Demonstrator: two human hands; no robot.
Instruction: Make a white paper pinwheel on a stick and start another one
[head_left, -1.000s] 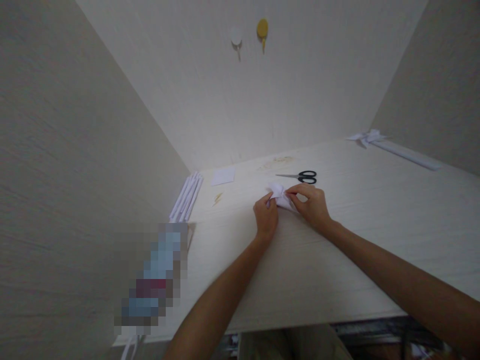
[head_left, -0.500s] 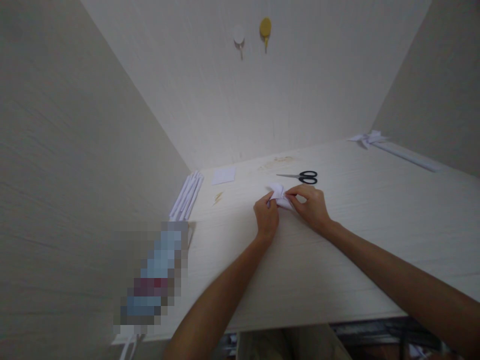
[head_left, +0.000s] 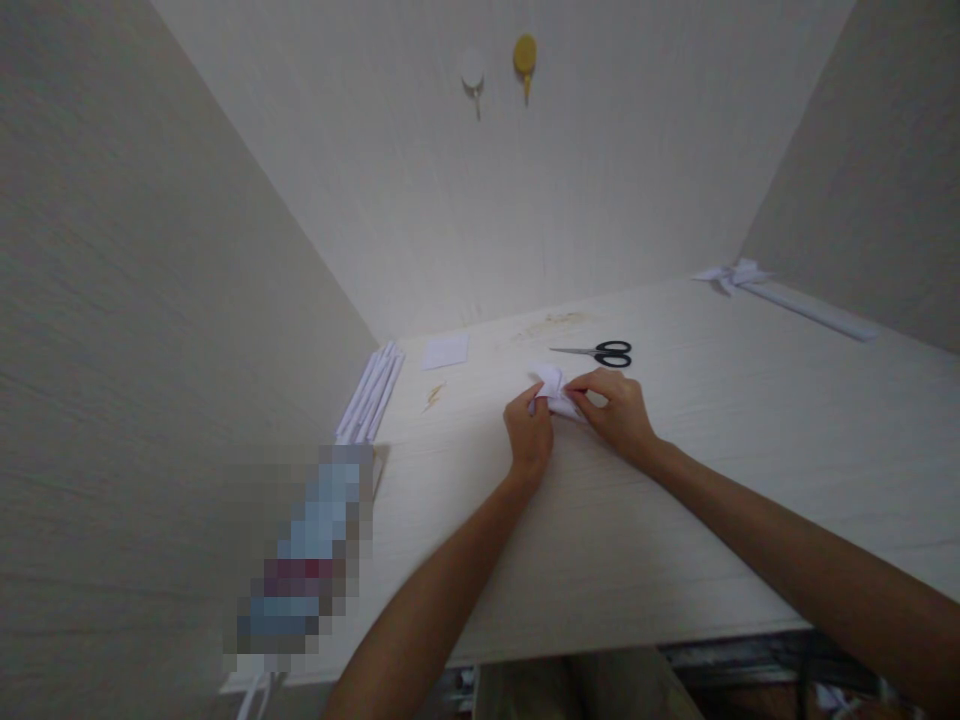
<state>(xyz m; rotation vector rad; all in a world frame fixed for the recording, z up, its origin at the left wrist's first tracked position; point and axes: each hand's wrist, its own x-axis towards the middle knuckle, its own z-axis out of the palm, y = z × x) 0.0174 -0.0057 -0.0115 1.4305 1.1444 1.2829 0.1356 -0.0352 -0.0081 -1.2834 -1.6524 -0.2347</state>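
A small folded piece of white paper point(head_left: 553, 388) rests on the pale wooden table point(head_left: 675, 520). My left hand point(head_left: 529, 436) pinches its left side with thumb and fingers. My right hand point(head_left: 616, 412) pinches its right side, fingertips pressed onto a fold. Both hands sit close together near the table's middle, and much of the paper is hidden under my fingers.
Black-handled scissors point(head_left: 600, 352) lie just behind the hands. A square white sheet point(head_left: 445, 351) and a bundle of white paper strips point(head_left: 370, 394) lie at the left wall. A folded white paper shape with a long strip point(head_left: 757, 282) lies at the far right. Two round hooks point(head_left: 499, 63) hang on the back wall.
Both hands stay on the folded paper, fingers shifting only slightly; the paper looks a little more pressed together. The view moved a touch.
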